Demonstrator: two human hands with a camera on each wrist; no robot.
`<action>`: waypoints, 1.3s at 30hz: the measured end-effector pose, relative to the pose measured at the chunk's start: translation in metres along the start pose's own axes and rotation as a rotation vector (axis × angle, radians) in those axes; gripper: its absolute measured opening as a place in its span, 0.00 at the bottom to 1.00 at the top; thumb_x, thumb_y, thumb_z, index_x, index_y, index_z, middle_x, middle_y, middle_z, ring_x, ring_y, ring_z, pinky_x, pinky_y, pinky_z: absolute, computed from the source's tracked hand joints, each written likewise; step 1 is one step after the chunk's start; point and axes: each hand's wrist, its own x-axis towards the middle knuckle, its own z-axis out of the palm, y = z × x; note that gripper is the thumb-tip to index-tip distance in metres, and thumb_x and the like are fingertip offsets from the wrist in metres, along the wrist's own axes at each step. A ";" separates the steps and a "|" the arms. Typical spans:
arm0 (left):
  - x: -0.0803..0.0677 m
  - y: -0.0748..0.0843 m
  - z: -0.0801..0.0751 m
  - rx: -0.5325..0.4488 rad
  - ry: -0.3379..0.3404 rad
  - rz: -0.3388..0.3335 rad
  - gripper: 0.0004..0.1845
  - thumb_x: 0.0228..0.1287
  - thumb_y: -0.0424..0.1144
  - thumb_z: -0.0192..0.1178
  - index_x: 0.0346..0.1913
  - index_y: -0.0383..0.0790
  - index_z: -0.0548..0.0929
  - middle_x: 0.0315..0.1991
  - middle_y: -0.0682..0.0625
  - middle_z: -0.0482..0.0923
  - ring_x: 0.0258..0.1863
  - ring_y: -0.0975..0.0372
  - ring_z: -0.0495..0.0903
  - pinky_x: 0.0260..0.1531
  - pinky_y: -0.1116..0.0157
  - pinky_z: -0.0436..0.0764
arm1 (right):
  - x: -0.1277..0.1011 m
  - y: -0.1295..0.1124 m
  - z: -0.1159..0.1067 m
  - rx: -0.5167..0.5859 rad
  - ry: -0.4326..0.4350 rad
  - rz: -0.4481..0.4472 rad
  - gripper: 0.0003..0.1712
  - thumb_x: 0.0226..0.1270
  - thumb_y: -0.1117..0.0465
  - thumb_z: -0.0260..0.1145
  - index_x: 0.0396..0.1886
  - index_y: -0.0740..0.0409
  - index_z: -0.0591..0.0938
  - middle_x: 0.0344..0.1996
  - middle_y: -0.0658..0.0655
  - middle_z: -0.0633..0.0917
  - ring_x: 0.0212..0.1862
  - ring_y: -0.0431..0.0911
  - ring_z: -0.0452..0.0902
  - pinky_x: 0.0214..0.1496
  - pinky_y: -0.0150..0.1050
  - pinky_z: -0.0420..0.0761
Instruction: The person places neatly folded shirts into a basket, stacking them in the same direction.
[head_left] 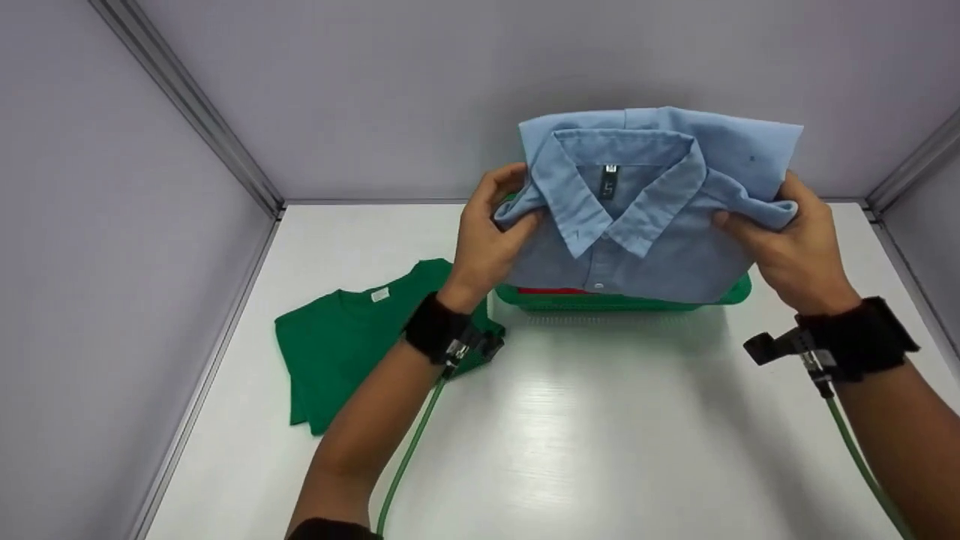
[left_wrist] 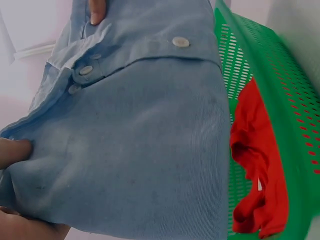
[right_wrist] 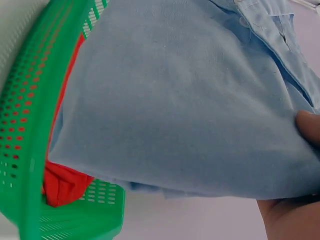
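We see a folded light-blue collared button shirt [head_left: 645,217] held up in the air over a green perforated plastic basket [head_left: 739,291], both at the back of the white counter [head_left: 600,420]; our left hand [head_left: 487,232] grips the shirt's left edge, fingers curled round the fabric; our right hand [head_left: 795,240] grips the right edge, thumb on top, fingers underneath; collar faces us, black neck label visible, buttons closed; the shirt's lower edge hangs just over the basket's front rim; we cannot tell if they touch; a crumpled red cloth [left_wrist: 255,165] lies inside the basket, below the shirt; a flat green t-shirt [head_left: 337,337] lies on the counter left of the basket, partly under our left wrist.
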 end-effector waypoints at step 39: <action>-0.031 -0.028 0.006 0.081 -0.074 -0.585 0.37 0.80 0.41 0.59 0.84 0.40 0.55 0.83 0.41 0.58 0.82 0.49 0.63 0.78 0.57 0.69 | -0.001 0.048 -0.004 -0.380 -0.526 0.434 0.47 0.85 0.57 0.56 0.87 0.61 0.39 0.84 0.71 0.52 0.84 0.68 0.53 0.80 0.65 0.61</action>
